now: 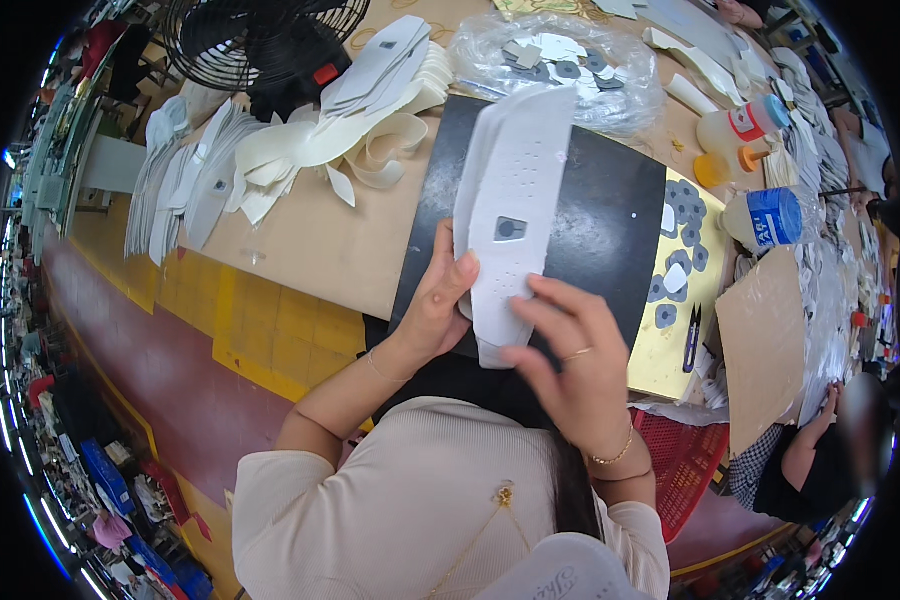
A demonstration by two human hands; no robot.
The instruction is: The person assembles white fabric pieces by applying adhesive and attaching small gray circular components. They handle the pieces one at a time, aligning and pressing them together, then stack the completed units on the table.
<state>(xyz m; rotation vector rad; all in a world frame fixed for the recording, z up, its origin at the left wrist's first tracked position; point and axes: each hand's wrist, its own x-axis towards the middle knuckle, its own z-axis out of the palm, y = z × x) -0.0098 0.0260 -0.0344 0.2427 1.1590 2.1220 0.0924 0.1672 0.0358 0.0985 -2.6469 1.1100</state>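
My left hand (pixel 434 305) grips a stack of long white perforated panels (pixel 532 185) by its left edge, thumb on the front. The stack looks like cut shoe-upper parts and is held up over a black board (pixel 615 225). A small dark grey patch (pixel 511 230) sits on the middle of the front panel, between rows of tiny holes. At the lower right edge of the stack is my right hand (pixel 588 375), its fingers apart and the fingertips at or just beside the panels. Whether the right fingertips press on the edge is unclear.
Grey patches (pixel 685 235) lie on a yellow board at right, beside a purple-handled tool (pixel 691 340). Bottles and a blue-labelled jar (pixel 770 218) stand beyond. White panel stacks (pixel 210 170), a black fan (pixel 260 45) and a plastic bag of patches (pixel 560 70) are farther off. Another person sits at right.
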